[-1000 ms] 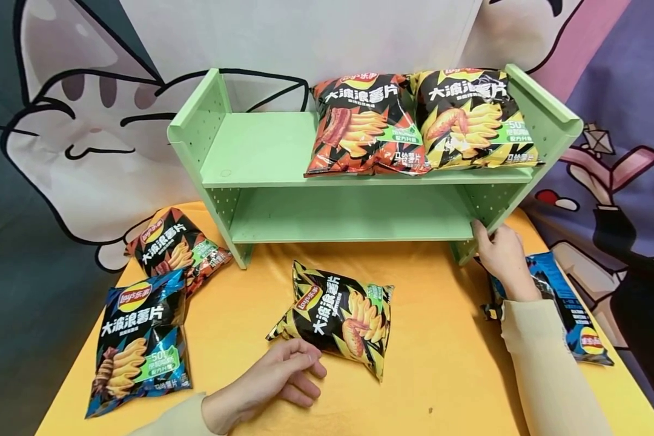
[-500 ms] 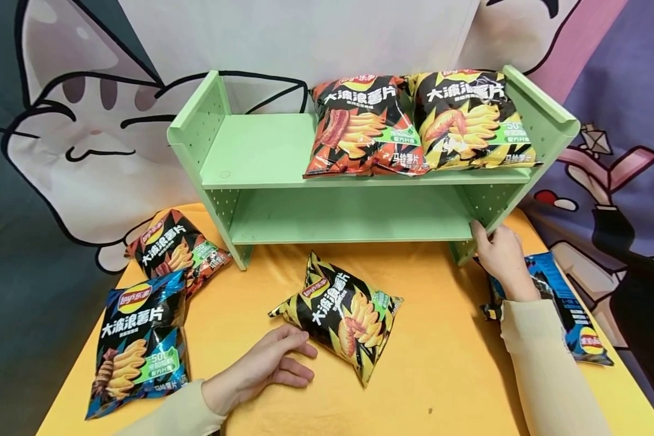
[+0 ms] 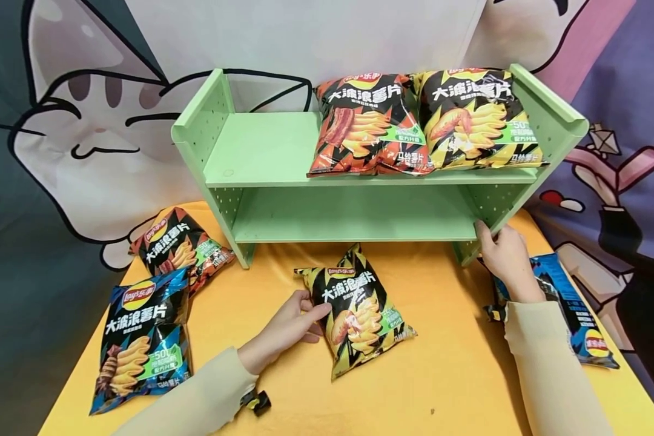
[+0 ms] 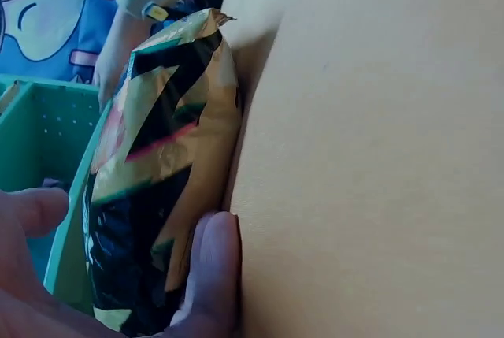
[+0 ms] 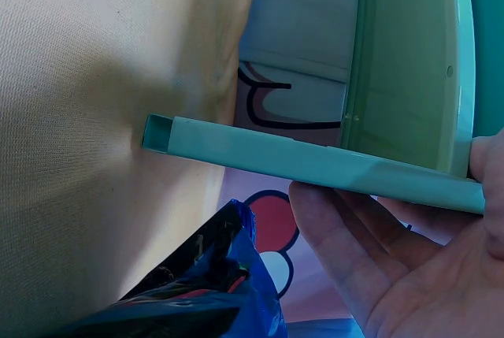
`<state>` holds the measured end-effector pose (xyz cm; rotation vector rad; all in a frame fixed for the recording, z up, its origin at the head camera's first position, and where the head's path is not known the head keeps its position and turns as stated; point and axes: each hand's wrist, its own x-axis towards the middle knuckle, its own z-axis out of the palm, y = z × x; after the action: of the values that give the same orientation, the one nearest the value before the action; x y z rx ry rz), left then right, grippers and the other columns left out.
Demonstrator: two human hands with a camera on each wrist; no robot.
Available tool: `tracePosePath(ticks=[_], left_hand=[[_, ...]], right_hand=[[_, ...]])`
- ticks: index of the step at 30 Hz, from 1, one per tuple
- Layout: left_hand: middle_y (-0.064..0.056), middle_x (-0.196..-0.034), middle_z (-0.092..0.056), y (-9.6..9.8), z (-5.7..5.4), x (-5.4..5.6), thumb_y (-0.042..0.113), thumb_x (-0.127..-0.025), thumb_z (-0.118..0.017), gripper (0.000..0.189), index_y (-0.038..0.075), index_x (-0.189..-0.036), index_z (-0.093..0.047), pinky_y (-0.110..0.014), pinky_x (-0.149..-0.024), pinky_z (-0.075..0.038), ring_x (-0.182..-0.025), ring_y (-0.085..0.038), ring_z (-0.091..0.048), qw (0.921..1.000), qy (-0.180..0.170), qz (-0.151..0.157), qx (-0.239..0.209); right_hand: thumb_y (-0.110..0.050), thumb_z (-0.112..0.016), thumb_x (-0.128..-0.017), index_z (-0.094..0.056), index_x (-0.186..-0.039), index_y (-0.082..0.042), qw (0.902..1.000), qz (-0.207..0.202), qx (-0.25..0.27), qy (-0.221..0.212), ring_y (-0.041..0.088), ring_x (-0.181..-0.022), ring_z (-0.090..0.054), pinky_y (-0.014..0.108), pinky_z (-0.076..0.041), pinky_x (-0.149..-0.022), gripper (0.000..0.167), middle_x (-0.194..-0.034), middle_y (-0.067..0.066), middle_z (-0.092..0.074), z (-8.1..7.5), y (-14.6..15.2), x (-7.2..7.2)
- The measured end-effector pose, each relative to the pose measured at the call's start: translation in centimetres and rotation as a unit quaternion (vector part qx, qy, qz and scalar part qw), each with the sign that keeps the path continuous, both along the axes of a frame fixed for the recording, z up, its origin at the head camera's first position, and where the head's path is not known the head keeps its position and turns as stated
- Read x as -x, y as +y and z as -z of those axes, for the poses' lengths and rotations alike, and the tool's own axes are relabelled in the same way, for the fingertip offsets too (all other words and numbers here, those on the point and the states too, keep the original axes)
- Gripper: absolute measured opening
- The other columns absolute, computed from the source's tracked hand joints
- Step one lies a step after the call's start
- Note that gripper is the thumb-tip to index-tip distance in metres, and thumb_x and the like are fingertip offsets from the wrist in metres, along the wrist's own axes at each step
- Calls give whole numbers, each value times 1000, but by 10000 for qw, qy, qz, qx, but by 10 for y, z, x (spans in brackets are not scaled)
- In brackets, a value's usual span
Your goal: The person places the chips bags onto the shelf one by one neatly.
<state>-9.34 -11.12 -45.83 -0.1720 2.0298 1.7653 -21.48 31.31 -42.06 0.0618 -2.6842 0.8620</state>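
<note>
A yellow-and-black bag of potato chips (image 3: 360, 315) lies tilted on the cloth in front of a green two-tier shelf (image 3: 354, 212). At its left edge is my left hand (image 3: 286, 327); the thumb (image 4: 39, 210) stands off the bag in the left wrist view, while a finger (image 4: 213, 263) touches its lower side. My right hand (image 3: 505, 260) grips the shelf's right side panel (image 5: 307, 161), with the thumb inside and the fingers outside. On the upper tier stand a red chip bag (image 3: 367, 127) and another yellow chip bag (image 3: 476, 121), side by side.
On the left, a red chip bag (image 3: 180, 248) lies partly behind a blue chip bag (image 3: 142, 339). Another blue chip bag (image 3: 574, 312) lies beyond my right forearm. A yellow cloth (image 3: 414, 393) covers the table, and a printed backdrop (image 3: 98, 151) hangs behind.
The yellow chip bag in front has turned clockwise and shifted right, more upright toward me. My left hand has moved up and right along with it. My right hand keeps its hold on the shelf.
</note>
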Motion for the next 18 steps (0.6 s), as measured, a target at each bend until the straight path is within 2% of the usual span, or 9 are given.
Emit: tracePosePath(ticks=[3,6,8,10,15,18], left_hand=[[-20,-126,-54,9,0,7,51,-93,-74,91,-1,-155,-31,-40,-73,-63,-80,-25,-69,9984,314,115,466],[-19,-141,-56,16,-2,10,60,-88,-75,99,5,-158,-31,-50,-95,-57,-109,-32,-69,9903,768,331,1113],[-17,-152,-51,21,-4,11,65,-86,-74,103,9,-161,-30,-56,-108,-49,-130,-35,-60,9798,1146,500,1558],[-17,-162,-41,27,-6,11,73,-83,-71,112,10,-164,-25,-59,-117,-39,-146,-38,-45,9662,1382,615,2088],[-20,-170,-25,42,-8,10,87,-78,-62,129,7,-167,-14,-64,-115,-39,-148,-46,-41,9373,1502,822,3037],[-20,-170,-24,49,-6,10,91,-74,-61,133,9,-167,-13,-64,-114,-40,-150,-43,-38,9251,1573,946,3325]], right_hand=[[-39,-42,-110,-68,-102,1,10000,20,-12,38,23,-61,-50,32,-35,-52,48,-87,26,-71,0,0,0],[-39,-42,-110,-68,-103,1,10000,-12,15,32,23,-59,-50,32,-35,-51,48,-87,26,-71,0,-1,0],[-40,-41,-110,-67,-104,1,10000,-29,24,12,24,-59,-50,32,-36,-50,49,-86,26,-71,0,-1,0],[-40,-41,-110,-67,-105,1,10000,-29,31,-5,25,-60,-51,32,-36,-51,49,-86,26,-70,0,-1,0],[-38,-42,-110,-69,-104,2,10000,-23,45,50,26,-63,-55,31,-37,-53,48,-88,28,-72,0,1,1],[-37,-43,-110,-69,-105,2,10000,-8,35,50,27,-65,-56,31,-38,-54,48,-90,28,-72,0,2,1]])
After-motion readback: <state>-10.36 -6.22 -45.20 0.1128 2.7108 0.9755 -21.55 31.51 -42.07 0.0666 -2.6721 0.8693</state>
